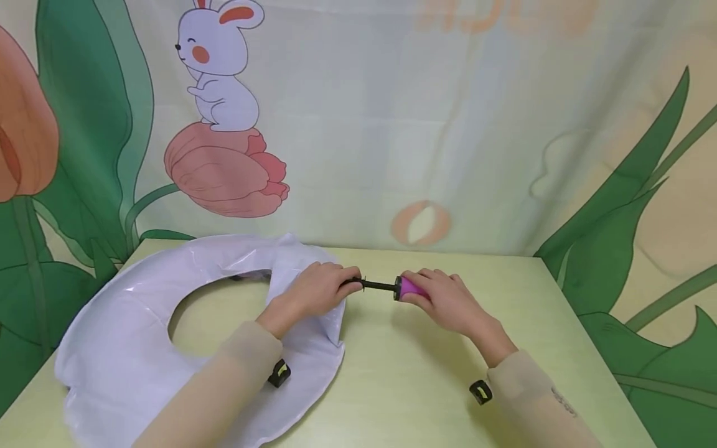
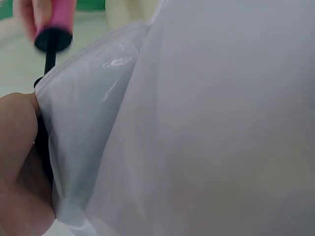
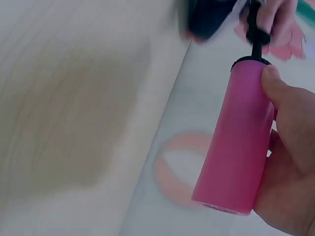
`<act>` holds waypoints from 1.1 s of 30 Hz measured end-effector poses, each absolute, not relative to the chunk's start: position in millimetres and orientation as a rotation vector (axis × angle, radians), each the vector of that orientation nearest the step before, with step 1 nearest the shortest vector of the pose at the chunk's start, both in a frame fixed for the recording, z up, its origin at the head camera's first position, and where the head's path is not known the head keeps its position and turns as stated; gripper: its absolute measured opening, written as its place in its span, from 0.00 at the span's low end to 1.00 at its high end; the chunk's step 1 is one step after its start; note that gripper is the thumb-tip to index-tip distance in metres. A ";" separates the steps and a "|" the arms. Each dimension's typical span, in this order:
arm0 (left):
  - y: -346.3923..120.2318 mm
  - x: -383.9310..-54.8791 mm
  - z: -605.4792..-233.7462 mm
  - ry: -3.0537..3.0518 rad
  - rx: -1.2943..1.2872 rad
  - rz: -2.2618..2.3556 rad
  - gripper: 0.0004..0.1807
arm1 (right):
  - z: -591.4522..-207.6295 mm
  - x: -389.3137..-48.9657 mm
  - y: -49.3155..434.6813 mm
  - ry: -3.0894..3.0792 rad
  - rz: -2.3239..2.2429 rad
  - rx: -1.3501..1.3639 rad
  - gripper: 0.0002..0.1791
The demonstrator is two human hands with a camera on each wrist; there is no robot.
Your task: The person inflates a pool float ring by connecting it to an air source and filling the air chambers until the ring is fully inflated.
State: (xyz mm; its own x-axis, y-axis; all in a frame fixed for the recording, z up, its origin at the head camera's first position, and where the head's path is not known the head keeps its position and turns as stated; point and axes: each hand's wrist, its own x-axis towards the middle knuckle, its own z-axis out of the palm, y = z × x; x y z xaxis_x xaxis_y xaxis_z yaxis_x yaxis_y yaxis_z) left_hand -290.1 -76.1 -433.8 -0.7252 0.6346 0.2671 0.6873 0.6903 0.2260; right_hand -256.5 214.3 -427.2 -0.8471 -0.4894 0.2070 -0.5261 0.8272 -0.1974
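A pink hand pump (image 3: 234,142) with a black collar and a thin black rod spans the gap between my two hands. My right hand (image 1: 448,301) grips its pink barrel, thumb along the side near the collar. Around the pump's black end (image 2: 44,150) curl the fingers of my left hand (image 1: 317,288). Right against that hand is a fold of the white inflatable ring (image 1: 120,336), which looks wrinkled and only partly filled. The ring's film covers most of the left wrist view and hides part of the black end.
Under the ring and hands lies a pale yellow-green tabletop (image 1: 386,392). Behind it hangs a printed cloth backdrop (image 1: 358,124) with a rabbit and tulips. A black wrist device (image 1: 279,373) sits by the left sleeve, another (image 1: 480,392) by the right.
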 end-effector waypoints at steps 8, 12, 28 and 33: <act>-77.7 -284.9 -437.1 -2.665 -1.082 -0.490 0.08 | -429.4 -261.7 194.2 -2.836 0.333 0.840 0.29; -62.4 -281.0 -438.5 -2.675 -1.027 -0.493 0.09 | -425.6 -261.6 172.7 -2.812 0.283 0.848 0.28; -70.3 -288.1 -438.4 -2.627 -1.076 -0.380 0.09 | -441.0 -262.3 201.1 -2.828 0.398 0.773 0.29; -56.5 -283.8 -442.8 -2.629 -1.079 -0.376 0.10 | -437.1 -259.3 177.3 -2.807 0.329 0.819 0.29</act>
